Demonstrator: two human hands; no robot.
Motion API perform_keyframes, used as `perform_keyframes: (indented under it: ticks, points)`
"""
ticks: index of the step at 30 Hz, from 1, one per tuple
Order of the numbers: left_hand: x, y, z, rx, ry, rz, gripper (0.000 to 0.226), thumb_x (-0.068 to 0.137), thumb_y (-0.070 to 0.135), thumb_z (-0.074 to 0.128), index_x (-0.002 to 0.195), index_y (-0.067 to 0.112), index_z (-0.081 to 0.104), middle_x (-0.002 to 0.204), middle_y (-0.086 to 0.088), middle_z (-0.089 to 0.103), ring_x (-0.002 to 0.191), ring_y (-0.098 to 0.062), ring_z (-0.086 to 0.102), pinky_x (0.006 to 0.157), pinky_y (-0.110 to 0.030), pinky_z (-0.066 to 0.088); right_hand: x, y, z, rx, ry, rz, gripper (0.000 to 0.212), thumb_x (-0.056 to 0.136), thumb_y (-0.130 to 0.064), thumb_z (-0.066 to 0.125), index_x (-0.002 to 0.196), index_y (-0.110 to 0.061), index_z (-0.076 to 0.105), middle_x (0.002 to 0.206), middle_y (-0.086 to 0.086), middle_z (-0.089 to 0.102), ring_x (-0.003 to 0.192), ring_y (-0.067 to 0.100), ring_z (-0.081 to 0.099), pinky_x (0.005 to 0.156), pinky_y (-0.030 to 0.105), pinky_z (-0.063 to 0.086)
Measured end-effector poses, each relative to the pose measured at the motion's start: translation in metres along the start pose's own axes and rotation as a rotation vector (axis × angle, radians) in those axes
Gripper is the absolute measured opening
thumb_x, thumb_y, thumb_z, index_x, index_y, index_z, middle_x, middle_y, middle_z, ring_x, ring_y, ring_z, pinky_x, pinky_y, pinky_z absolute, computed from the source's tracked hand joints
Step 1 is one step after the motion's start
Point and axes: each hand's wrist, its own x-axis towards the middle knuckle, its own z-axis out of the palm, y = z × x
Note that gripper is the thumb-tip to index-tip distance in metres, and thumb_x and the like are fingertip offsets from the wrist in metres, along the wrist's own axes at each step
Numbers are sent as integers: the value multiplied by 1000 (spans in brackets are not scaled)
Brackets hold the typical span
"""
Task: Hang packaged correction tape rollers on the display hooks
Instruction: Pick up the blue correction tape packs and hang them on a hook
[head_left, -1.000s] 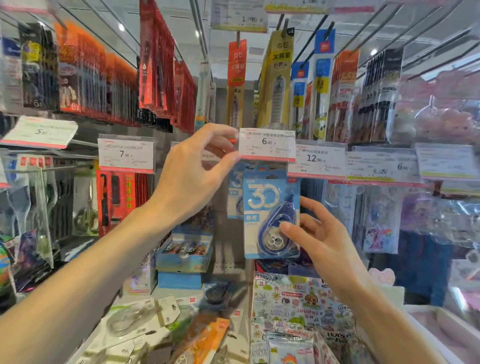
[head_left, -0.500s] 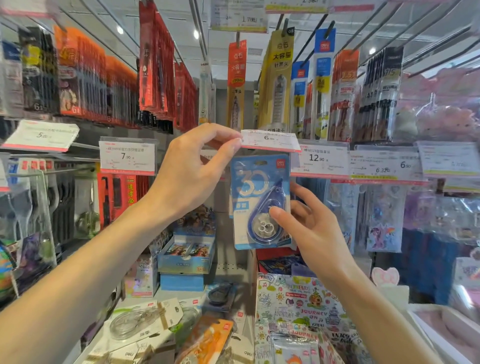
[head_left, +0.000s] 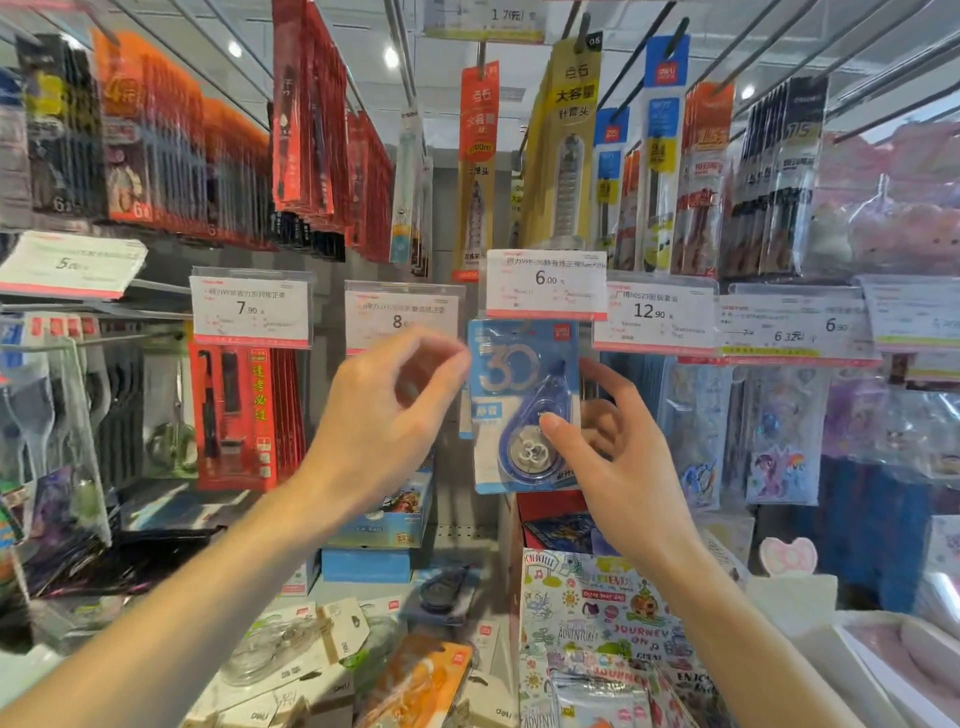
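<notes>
Now the price tag (head_left: 545, 283) hangs flat again; left hand (head_left: 382, 415) is loose and empty, right hand (head_left: 618, 457) pinches the light, stiff card pack (head_left: 522, 405) by its side

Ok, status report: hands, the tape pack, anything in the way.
Right hand holding blue correction tape pack, top tucked under 6.00 price tag. Left hand open beside it. Hook hidden by the tag.

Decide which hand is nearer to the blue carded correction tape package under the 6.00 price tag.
Right. The right hand touches the blue carded correction tape package, thumb on its front. The left hand is beside its left edge, fingers pinched; contact unclear.
</notes>
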Motion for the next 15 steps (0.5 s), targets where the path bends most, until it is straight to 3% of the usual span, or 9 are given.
perform_keyframes:
  ticks: [3,7,9,11,13,15]
  points:
    - [-17,-27,15,-24,-62,-108,5,97,24,67,100,26,71,92,16,72,82,-8,66,73,-30,53,6,8,8,-51,37,28,51,99,-34,68,139,-54,41,103,-26,72,89,-3,71,74,8,52]
    - [-19,-59,37,-56,-91,-167,32,99,31,65,131,31,58,97,15,72,90,-5,68,82,-36,55,12,18,18,-99,64,70,50,102,-33,63,141,-51,39,107,-41,68,96,-14,68,72,2,50]
    - [-18,-72,47,-55,-98,-166,46,101,37,61,144,40,46,97,16,71,88,-6,68,81,-37,56,16,22,24,-119,62,89,50,102,-36,62,147,-45,40,119,-32,70,108,-13,66,80,6,53]
    - [-14,-85,58,-27,-98,-159,54,101,42,58,150,48,37,100,16,72,83,-1,67,78,-33,55,23,26,30,-122,56,117,59,103,-39,60,156,-39,35,142,-20,63,128,-4,59,100,19,54]
    - [-8,-99,68,-14,-113,-179,55,102,44,55,152,50,32,124,10,70,102,-5,69,90,-38,56,31,33,33,-134,48,132,60,104,-38,58,158,-38,33,148,-15,59,131,-5,56,100,14,51]
    - [-1,-109,77,-58,-132,-221,55,103,36,56,153,48,33,152,2,50,137,-21,54,109,-48,47,42,44,35,-138,37,145,57,105,-36,58,157,-41,34,141,-20,61,116,-21,57,85,1,49]
